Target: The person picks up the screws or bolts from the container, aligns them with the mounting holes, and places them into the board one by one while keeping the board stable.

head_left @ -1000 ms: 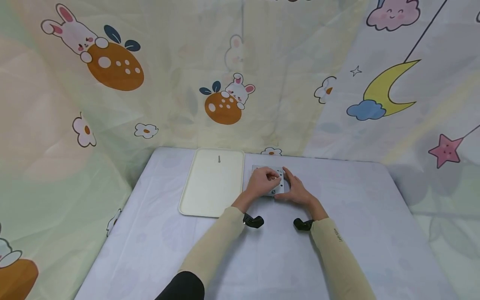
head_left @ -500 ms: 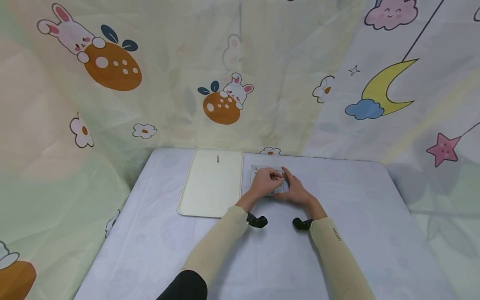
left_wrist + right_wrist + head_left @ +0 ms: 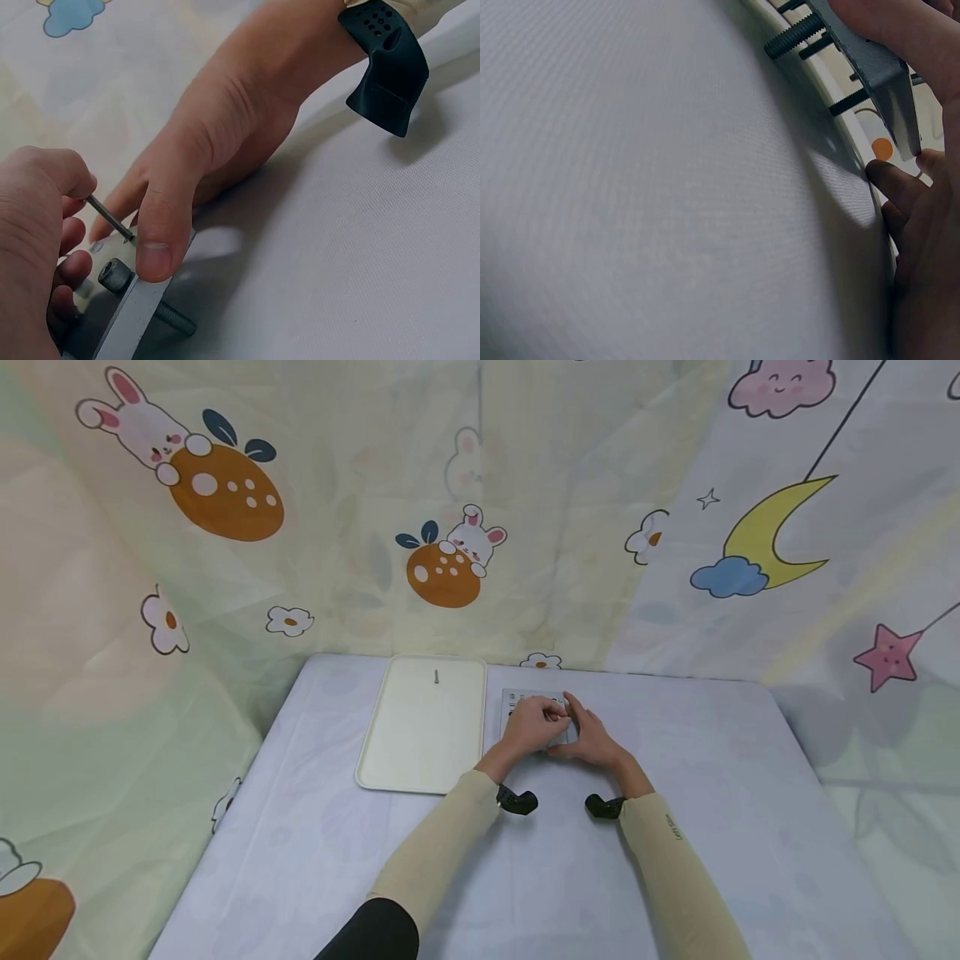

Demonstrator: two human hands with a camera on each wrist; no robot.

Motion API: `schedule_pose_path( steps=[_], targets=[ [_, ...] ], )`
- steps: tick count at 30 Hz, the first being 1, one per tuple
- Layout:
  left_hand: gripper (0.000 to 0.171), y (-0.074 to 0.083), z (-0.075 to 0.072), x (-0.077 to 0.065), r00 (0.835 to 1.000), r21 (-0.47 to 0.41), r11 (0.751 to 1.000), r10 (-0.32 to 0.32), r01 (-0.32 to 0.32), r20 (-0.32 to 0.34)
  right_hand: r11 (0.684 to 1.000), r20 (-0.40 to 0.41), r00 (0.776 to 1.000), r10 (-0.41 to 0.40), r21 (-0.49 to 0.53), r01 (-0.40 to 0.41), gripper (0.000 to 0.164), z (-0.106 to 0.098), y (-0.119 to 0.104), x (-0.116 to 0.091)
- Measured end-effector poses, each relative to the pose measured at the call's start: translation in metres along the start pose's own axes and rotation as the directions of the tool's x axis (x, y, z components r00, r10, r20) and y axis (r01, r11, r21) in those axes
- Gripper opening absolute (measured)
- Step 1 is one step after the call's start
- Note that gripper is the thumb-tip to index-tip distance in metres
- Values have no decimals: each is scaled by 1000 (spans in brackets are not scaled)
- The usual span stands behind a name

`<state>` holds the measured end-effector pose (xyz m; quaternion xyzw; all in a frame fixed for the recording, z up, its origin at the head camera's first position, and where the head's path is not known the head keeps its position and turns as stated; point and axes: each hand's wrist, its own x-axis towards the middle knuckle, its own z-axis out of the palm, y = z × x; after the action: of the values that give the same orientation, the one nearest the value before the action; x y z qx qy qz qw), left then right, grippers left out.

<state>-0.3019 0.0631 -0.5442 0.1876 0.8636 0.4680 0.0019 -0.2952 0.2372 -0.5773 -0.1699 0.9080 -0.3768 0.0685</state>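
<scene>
A grey metal plate [image 3: 512, 698] with holes and bolts lies right of the tray in the head view, mostly behind my hands. My left hand [image 3: 531, 727] pinches a thin metal rod [image 3: 109, 216] whose lower end meets the plate's top face; its upper end is hidden in the fingers. Across the plate's right side, my right hand [image 3: 594, 742] grips the edges between thumb and fingers. Near that thumb, a thick socket-head bolt [image 3: 115, 275] stands in the plate. Several threaded shanks, one thick shank [image 3: 795, 35] among them, stick out of the underside in the right wrist view.
A cream rectangular tray [image 3: 420, 735] lies left of the plate, with a single bolt [image 3: 437, 677] near its far end. A pale cloth covers the table [image 3: 555, 877]. Behind it hangs a printed curtain [image 3: 337, 527].
My left hand has shifted slightly right over the plate, covering a bolt head that showed near the front edge. The right hand stays in place on the plate.
</scene>
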Motion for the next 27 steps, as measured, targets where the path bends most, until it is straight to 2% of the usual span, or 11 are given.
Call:
schedule_pose_path(
  steps=[6,19,27],
  targets=[
    [13,0,0,0,1000,0,1000,-1,1,-4,1000,10,1000,29,-6,-29,118,1,0,1],
    [14,-1,1,0,1000,14,1000,3,-3,-9,1000,8,1000,24,-8,-24,118,1,2,2],
    [16,-5,-3,0,1000,-76,997,31,-31,-1,999,6,999,52,8,-52,119,1,0,1]
  ],
)
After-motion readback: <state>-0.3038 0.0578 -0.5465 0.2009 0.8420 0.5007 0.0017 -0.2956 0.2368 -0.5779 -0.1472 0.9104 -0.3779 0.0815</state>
